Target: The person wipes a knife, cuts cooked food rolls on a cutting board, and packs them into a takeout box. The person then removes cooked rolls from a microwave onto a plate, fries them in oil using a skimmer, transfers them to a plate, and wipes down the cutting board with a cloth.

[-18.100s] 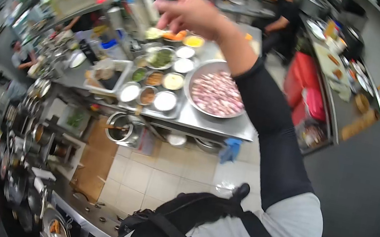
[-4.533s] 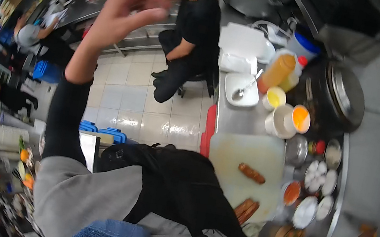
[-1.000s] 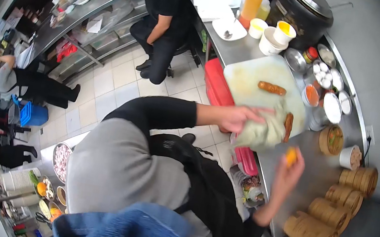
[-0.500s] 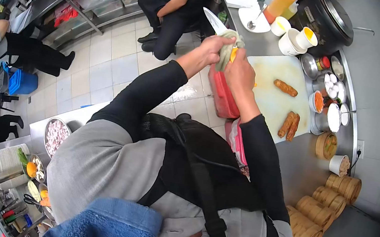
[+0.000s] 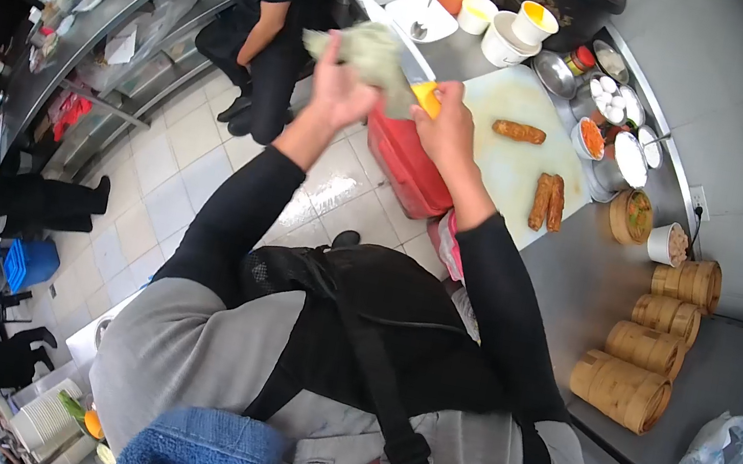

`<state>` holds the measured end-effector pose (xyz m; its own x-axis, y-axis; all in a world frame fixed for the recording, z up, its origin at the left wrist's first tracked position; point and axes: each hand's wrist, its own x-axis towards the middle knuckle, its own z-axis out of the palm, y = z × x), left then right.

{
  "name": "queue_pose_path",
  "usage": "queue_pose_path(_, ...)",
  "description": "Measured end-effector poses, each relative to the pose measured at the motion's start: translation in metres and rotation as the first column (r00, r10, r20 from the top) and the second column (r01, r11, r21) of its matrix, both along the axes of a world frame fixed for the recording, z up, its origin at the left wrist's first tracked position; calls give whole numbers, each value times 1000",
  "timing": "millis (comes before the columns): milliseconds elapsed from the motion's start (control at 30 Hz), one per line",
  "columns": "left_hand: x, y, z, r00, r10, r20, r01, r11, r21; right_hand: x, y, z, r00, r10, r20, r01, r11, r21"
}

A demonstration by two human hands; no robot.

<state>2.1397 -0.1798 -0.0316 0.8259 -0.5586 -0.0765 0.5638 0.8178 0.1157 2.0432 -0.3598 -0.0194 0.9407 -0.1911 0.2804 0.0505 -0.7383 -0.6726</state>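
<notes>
Knife and cloth raised beside the bench; blade-wiping judged to be in hand.
Steel bench [image 5: 573, 273]: white cutting board [image 5: 490, 178] carried on it, with three browned rolls [image 5: 518, 132] laid there, one apart from a side-by-side pair. Pale green cloth [image 5: 370, 45] supported at the left hand [image 5: 341, 95], thumb raised; fingers largely hidden, so whether that grip is closed cannot be told. Yellow-handled knife [image 5: 426, 98] held just left of the board, its handle clasped in the right hand's grip [image 5: 451, 127]; blade next to the cloth, contact unclear. For the next move, the edge should be kept turned from the left fingers.
</notes>
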Motion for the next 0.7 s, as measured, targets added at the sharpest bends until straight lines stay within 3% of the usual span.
queue_pose_path(33, -15, -18, 13, 998, -62, 1, 62, 995, 75, 8, 9, 1, 999, -29, -34, 28, 1000, -12)
queue_pose_path(67, -11, -37, -4, 984, -25, 178, 1, 991, 136, 16, 19, 6, 997, -52, -63, 51, 998, -28)
queue_pose_path(100, -5, -39, -19, 997, -16, 69, 2, 979, 202, 22, 28, 9, 993, -72, -89, 68, 997, -46)
queue_pose_path(133, -6, -36, -25, 980, 19, 197, -79, 951, 298, 27, 33, 11, 996, -45, -78, 42, 998, -46)
queue_pose_path(300, -19, -19, -33, 985, -82, 152, -15, 838, 546, 23, 46, -3, 998, 28, -63, -33, 997, -75)
queue_pose_path(433, -3, -15, -40, 991, 43, 126, -114, 771, 627, 20, 55, 4, 991, 93, -93, -108, 980, -168)
queue_pose_path(567, 13, -7, -5, 980, 186, 73, -190, 754, 628, 13, 54, 7, 994, 104, -35, -108, 982, -152)
queue_pose_path(700, 57, 28, -13, 974, 222, 39, -197, 755, 625, -18, 35, 9, 989, 149, -20, -151, 980, -129)
